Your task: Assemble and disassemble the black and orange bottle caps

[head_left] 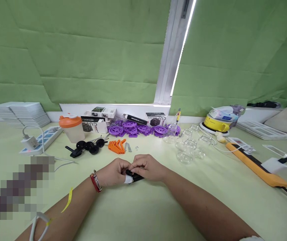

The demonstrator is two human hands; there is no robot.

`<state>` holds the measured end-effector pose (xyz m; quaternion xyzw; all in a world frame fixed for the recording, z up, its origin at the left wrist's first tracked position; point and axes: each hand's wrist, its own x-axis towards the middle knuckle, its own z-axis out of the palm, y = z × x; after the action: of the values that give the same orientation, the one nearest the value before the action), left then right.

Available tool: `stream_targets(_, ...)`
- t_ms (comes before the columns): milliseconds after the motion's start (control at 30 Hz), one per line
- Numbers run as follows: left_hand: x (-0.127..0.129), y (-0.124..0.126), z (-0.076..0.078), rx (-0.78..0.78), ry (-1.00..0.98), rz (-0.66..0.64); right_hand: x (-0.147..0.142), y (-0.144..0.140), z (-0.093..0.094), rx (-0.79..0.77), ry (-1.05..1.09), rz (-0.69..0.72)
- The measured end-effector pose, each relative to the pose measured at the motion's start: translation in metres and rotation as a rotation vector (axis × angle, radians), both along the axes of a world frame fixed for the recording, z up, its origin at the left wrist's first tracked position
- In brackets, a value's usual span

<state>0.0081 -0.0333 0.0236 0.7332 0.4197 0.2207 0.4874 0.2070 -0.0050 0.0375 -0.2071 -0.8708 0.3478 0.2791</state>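
Observation:
Both hands meet over the middle of the table, closed around a small black part [137,177] whose kind I cannot make out, as the fingers cover most of it. My left hand [113,172] grips its left end; the thumb has a white wrap. My right hand [150,167] pinches it from above and the right. Just beyond the hands lie orange angled pieces [117,146], several screws [127,147] and tiny metal bits [137,147]. Black round-headed parts with stems [89,146] sit to the left of these.
Purple wheel-shaped parts [130,128] and cup holder boxes [94,124] line the back. An orange-lidded cup [71,129] and a power strip [43,140] stand left. Clear glass vessels [185,155], a yellow pot [215,124] and an orange power strip [256,164] are right.

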Motion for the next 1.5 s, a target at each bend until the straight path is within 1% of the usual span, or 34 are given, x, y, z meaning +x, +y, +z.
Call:
stream_targets(33, 0.0, 0.0, 0.001, -0.01, -0.001, 0.004, 0.001, 0.003, -0.001, -0.014, 0.016, -0.024)
stream_targets(67, 0.0, -0.001, 0.002, -0.022, 0.0, 0.008, 0.002, 0.007, -0.002, -0.031, 0.033, -0.082)
stream_targets(133, 0.0, -0.001, 0.003, -0.042, 0.008, 0.014, 0.006, 0.019, -0.008, -0.065, 0.041, -0.264)
stream_targets(167, 0.0, -0.001, 0.004, -0.046, 0.014, 0.016, 0.009, 0.026, -0.012, -0.081, 0.024, -0.364)
stream_targets(200, 0.0, -0.001, 0.005, -0.044, 0.018, 0.015, 0.012, 0.032, -0.016, -0.093, -0.015, -0.432)
stream_targets(267, 0.0, 0.0, 0.006, -0.027, 0.025, 0.003, 0.019, 0.043, -0.025, -0.125, -0.115, -0.481)
stream_targets(333, 0.0, 0.0, 0.008, -0.009, 0.027, -0.014, 0.024, 0.05, -0.034, -0.163, -0.19, -0.456)
stream_targets(400, 0.0, 0.0, 0.009, -0.009, 0.022, -0.031, 0.026, 0.054, -0.04, -0.184, -0.221, -0.423)
stream_targets(567, 0.0, 0.0, 0.011, -0.028, 0.024, -0.029, 0.024, 0.055, -0.045, -0.164, -0.265, -0.408)
stream_targets(933, 0.001, -0.002, 0.013, -0.024, 0.045, -0.018, 0.025, 0.049, -0.036, -0.033, -0.298, -0.383)
stream_targets(1100, 0.001, -0.002, 0.013, -0.02, 0.045, -0.033, 0.023, 0.045, -0.03, 0.021, -0.37, -0.391)
stream_targets(1300, 0.002, -0.001, 0.013, -0.021, 0.035, -0.027, 0.024, 0.045, -0.027, 0.022, -0.424, -0.406)
stream_targets(1400, 0.002, -0.001, 0.013, -0.029, 0.027, -0.029, 0.026, 0.045, -0.026, 0.024, -0.428, -0.39)
stream_targets(1500, 0.001, -0.001, 0.011, -0.022, 0.029, -0.032, 0.028, 0.045, -0.025, 0.058, -0.444, -0.371)
